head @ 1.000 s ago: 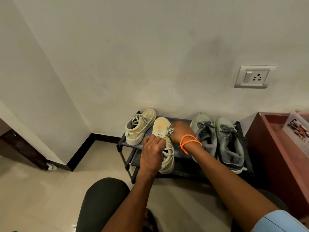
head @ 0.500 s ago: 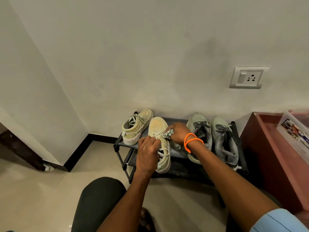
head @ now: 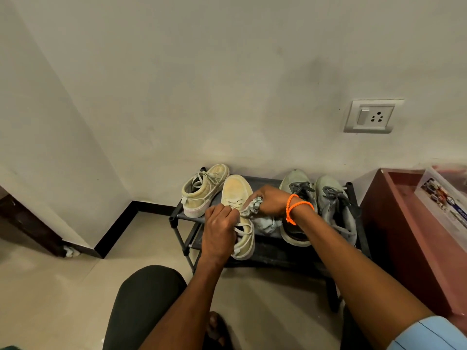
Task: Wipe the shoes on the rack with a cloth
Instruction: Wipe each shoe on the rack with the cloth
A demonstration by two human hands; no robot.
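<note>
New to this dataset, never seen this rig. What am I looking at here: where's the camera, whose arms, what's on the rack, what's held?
There is no robot. One wide-angle camera sits on a person's head and looks down at their own arms. A low black rack stands against the wall with four shoes on it: a yellowish pair on the left and a grey-green pair on the right. The left hand grips the nearer yellow shoe around its laces. The right hand, with orange wristbands, holds a bunched pale cloth against that shoe's side.
</note>
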